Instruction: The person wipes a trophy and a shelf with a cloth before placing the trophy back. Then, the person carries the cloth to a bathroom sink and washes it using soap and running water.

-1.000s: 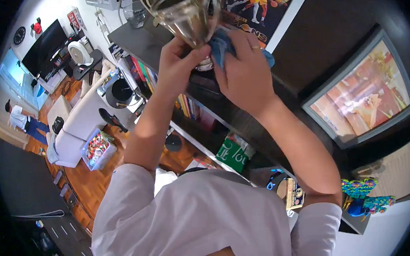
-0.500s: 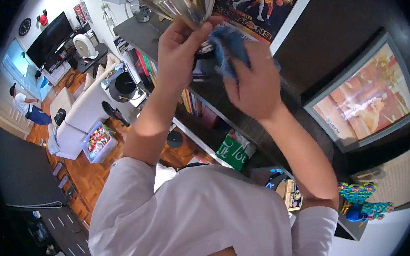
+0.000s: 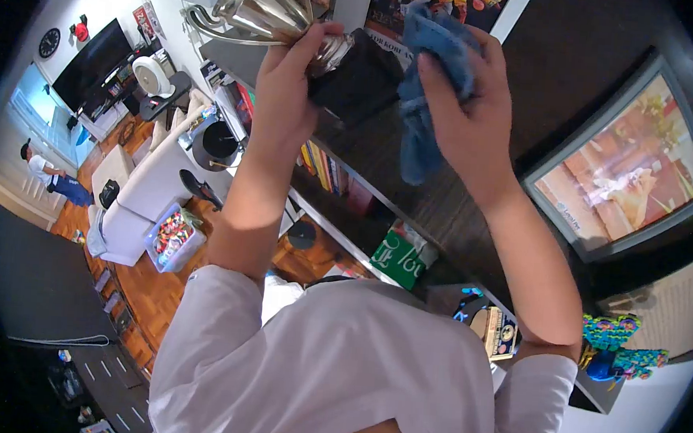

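Well left of the dark shelf (image 3: 382,157), a person (image 3: 57,180) in a white top and dark cap stands across the room. Nearer the shelf come a pale sofa (image 3: 151,193) and a clear tub (image 3: 178,263) of colourful pieces on the wooden floor. Above the shelf's left part, the silver trophy (image 3: 260,9) tilts, cup to the upper left, black base to the lower right; whether the base touches the shelf, I cannot tell. The left hand (image 3: 287,78) grips the trophy around its stem. Books (image 3: 324,167) and a green item (image 3: 400,255) with white lettering sit within the shelf. Over its top, the right hand (image 3: 480,113) clasps a bunched blue cloth (image 3: 418,145), apart from the trophy. At the shelf's right is a grey-framed picture (image 3: 623,166).
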`<state>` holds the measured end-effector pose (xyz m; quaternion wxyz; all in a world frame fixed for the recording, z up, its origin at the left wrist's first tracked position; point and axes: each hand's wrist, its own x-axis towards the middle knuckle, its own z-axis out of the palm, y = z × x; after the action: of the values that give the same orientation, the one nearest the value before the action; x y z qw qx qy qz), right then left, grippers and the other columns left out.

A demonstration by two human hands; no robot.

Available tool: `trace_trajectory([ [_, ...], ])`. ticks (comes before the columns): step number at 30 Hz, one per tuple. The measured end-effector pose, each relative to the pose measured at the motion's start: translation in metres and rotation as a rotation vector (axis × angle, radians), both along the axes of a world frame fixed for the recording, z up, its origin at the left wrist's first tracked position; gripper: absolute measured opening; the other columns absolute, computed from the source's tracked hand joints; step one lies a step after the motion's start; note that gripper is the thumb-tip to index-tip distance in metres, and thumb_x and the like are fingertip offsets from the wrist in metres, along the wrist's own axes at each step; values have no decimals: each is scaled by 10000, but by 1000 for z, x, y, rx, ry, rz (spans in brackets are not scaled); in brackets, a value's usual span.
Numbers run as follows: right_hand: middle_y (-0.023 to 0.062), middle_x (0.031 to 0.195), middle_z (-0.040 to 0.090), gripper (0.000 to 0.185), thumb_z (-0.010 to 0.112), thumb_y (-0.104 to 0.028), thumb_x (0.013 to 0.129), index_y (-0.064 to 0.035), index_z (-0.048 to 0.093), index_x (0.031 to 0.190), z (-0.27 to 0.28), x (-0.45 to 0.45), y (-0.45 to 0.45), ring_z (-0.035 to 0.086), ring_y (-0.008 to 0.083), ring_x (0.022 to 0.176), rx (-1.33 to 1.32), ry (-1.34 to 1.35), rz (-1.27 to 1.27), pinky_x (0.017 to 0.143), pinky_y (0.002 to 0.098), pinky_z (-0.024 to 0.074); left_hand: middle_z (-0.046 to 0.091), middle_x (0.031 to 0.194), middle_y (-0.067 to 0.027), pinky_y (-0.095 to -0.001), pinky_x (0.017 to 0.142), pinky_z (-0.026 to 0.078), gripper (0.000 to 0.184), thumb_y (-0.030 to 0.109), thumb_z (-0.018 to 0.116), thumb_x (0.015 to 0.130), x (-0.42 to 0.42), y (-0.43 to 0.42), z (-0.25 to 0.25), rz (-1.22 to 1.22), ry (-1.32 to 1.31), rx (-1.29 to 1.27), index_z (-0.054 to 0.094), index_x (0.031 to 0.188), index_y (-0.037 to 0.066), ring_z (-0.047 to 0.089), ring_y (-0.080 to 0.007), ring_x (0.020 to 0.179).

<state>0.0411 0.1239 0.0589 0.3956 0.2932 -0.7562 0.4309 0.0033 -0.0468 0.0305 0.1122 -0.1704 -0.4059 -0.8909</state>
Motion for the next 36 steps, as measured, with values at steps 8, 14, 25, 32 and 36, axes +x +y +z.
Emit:
trace_trajectory([
  [8,118,1084,494,420,659,-120,531,-59,620,945,-30,17,-17,506,310,860,836,258,-103,675,334,489,598,894,-86,-277,713,483,210,186,523,875,4,-1,2,137,5,44,576,942,-6,584,-150,794],
  [14,106,1073,495,410,655,-111,525,-65,623,931,5,18,-6,509,312,916,490,283,-210,677,351,495,609,834,-86,-278,691,486,191,182,545,865,3,-13,6,143,107,114,576,880,-6,591,-151,760],
  [25,154,1089,472,317,588,-119,680,-28,588,984,5,10,-14,520,305,957,599,20,-249,775,389,469,587,806,-84,-314,831,421,173,168,553,862,8,-11,-3,142,288,0,538,879,-4,570,-200,893],
  [32,183,882,566,266,529,-213,786,10,559,928,13,-27,1,573,315,794,212,-275,-128,706,382,468,525,808,-83,-377,892,402,226,103,526,850,10,-27,-5,-47,532,-147,446,1042,15,533,-248,961],
  [36,70,673,555,177,544,-137,831,7,571,930,54,-21,22,521,78,688,-139,-276,62,619,296,443,574,853,-115,-395,862,430,233,18,605,768,10,-30,0,329,528,-547,509,976,-18,564,-228,878],
])
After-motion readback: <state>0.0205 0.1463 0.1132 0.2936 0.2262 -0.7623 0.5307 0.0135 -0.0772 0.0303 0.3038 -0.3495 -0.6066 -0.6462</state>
